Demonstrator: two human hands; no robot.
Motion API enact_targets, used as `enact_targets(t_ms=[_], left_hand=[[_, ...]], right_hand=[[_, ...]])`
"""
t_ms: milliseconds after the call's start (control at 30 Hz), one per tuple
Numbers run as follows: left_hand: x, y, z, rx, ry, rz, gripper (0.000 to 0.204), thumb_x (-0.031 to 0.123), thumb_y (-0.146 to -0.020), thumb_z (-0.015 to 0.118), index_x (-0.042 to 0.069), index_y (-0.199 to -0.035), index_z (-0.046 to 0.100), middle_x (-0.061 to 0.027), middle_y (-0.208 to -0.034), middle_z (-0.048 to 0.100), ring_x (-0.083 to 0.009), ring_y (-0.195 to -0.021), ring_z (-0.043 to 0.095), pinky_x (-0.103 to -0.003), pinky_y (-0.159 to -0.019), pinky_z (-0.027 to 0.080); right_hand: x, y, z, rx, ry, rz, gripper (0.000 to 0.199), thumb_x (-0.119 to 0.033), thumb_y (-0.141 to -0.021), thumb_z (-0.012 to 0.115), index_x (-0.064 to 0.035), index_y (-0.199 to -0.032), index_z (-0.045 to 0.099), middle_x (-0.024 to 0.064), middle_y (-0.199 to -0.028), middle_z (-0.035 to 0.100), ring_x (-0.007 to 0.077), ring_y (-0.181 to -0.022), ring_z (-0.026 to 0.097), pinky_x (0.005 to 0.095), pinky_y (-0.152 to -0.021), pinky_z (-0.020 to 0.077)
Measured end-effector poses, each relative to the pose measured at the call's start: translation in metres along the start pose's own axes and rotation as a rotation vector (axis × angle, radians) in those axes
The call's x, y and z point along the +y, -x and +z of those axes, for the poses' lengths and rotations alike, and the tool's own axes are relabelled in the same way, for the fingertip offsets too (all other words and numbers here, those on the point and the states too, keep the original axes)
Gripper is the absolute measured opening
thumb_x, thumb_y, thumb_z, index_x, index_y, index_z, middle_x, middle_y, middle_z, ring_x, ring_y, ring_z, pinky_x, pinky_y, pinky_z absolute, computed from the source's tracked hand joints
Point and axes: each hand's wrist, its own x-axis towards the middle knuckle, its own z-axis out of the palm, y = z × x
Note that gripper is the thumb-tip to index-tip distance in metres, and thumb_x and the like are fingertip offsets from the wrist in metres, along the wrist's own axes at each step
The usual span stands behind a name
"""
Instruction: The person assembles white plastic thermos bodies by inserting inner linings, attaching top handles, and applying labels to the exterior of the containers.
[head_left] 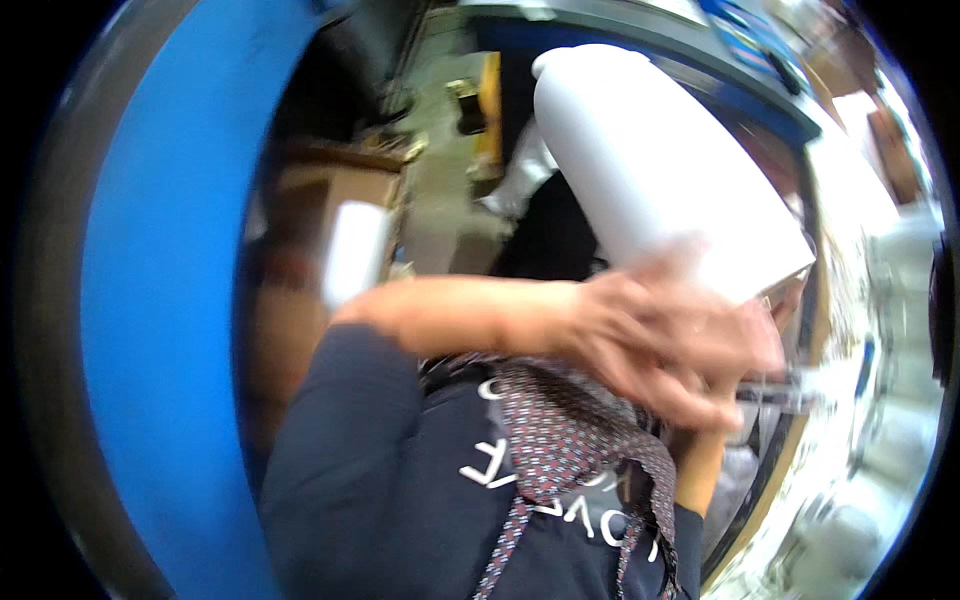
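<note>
Dark navy clothing point(370, 480) with a patterned strap fills the lower middle of the frame, closest to the lens, and behind it a broad blue curved surface point(150, 300) takes up the whole left side. Next in size is the large white roll point(660, 170), which slants from the upper middle down toward the right of centre, its lower end resting in the hands. Below it the left hand point(640, 335) reaches across from the left on a bare forearm, fingers wrapped around the roll's lower end. The right hand point(715, 400) comes up from the lower right beneath it, but motion blur merges the two, so I cannot tell whether its grip is closed on the roll or merely cupped under it. With so long a roll carried at one end, the load is best steadied by keeping one palm under the bottom edge and the other higher on the side. A small white object point(355, 250) sits left of centre, too blurred to identify.
</note>
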Motion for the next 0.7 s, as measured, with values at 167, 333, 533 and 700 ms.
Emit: enact_targets(t_ms=[167, 333, 533, 700], left_hand=[[-0.010, 0.064, 0.023, -0.508, -0.038, -0.736, 0.092, -0.003, -0.053, 0.073, 0.021, -0.140, 0.051, -0.0268, -0.149, 0.031, -0.0510, -0.136, 0.033, -0.056, -0.108, 0.038], [-0.004, 0.128, 0.024, -0.597, -0.128, -0.690, 0.078, -0.010, -0.070, 0.062, 0.028, -0.138, 0.053, -0.0210, -0.151, 0.035, -0.0441, -0.131, 0.045, -0.040, -0.082, 0.059], [-0.003, 0.121, 0.014, -0.564, 0.016, -0.742, 0.055, 0.029, -0.075, 0.075, 0.015, -0.127, 0.063, -0.0225, -0.139, 0.046, -0.0407, -0.124, 0.049, -0.048, -0.101, 0.043], [-0.011, 0.087, 0.019, -0.354, 0.382, -1.083, 0.063, 0.063, -0.067, 0.076, 0.004, -0.086, 0.069, -0.0100, -0.095, 0.055, -0.0265, -0.088, 0.050, -0.036, -0.078, 0.040]], right_hand=[[0.015, 0.031, -0.002, 0.007, 0.367, -0.492, 0.039, -0.010, -0.093, 0.058, 0.0023, -0.130, 0.054, 0.0193, -0.117, 0.067, 0.0342, -0.101, 0.068, 0.0370, -0.083, 0.0574], [0.015, 0.053, 0.012, -0.130, 0.134, -0.420, 0.066, 0.001, -0.070, 0.078, -0.0014, -0.131, 0.052, 0.0241, -0.122, 0.062, 0.0400, -0.113, 0.062, 0.0426, -0.091, 0.0535], [0.009, 0.049, -0.003, -0.037, -0.608, 0.280, 0.020, -0.002, -0.081, 0.073, -0.0012, -0.100, 0.066, 0.0113, -0.109, 0.061, 0.0171, -0.094, 0.060, 0.0294, -0.087, 0.0481], [-0.001, 0.051, 0.016, -0.122, -0.815, 0.691, 0.007, 0.000, -0.083, 0.071, 0.0007, -0.090, 0.069, 0.0030, -0.087, 0.067, 0.0074, -0.079, 0.061, 0.0209, -0.074, 0.0467]])
